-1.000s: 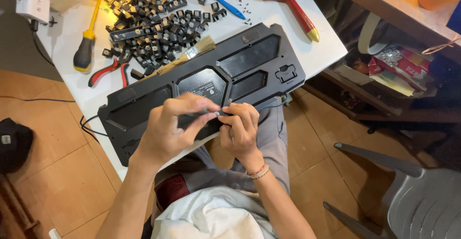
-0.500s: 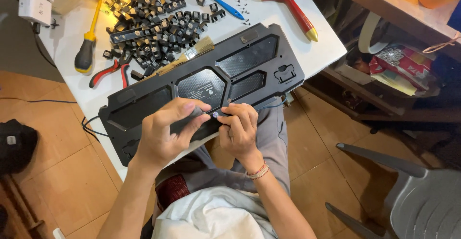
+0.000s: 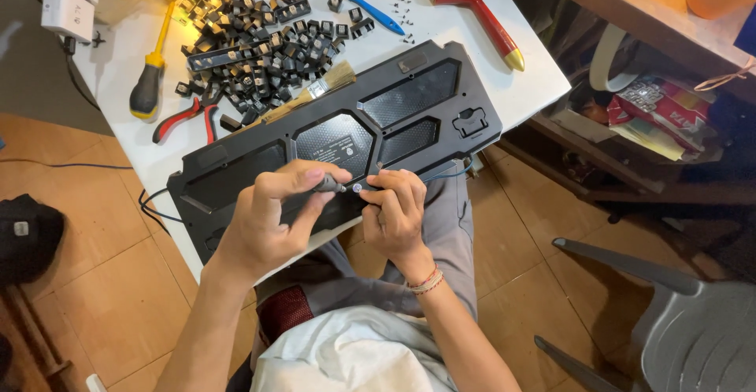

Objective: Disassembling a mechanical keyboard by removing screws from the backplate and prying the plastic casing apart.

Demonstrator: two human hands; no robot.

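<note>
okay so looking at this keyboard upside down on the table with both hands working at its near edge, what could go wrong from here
The black keyboard overhangs the near edge of the white table; pressure from the left hand might tip it toward the lap.

The small silvery part pinched by the right hand sits past the table edge, so if dropped it would likely fall to the floor.

The loose keycaps and tiny screws lie close by; sliding the keyboard could scatter them.

matt black plastic keyboard back with mesh-textured panels, smooth white table top, heap of matt black plastic keycaps, glossy red paintbrush handle, yellow-and-black rubbery screwdriver grip, grey plastic chair, matt tiled floor
</note>
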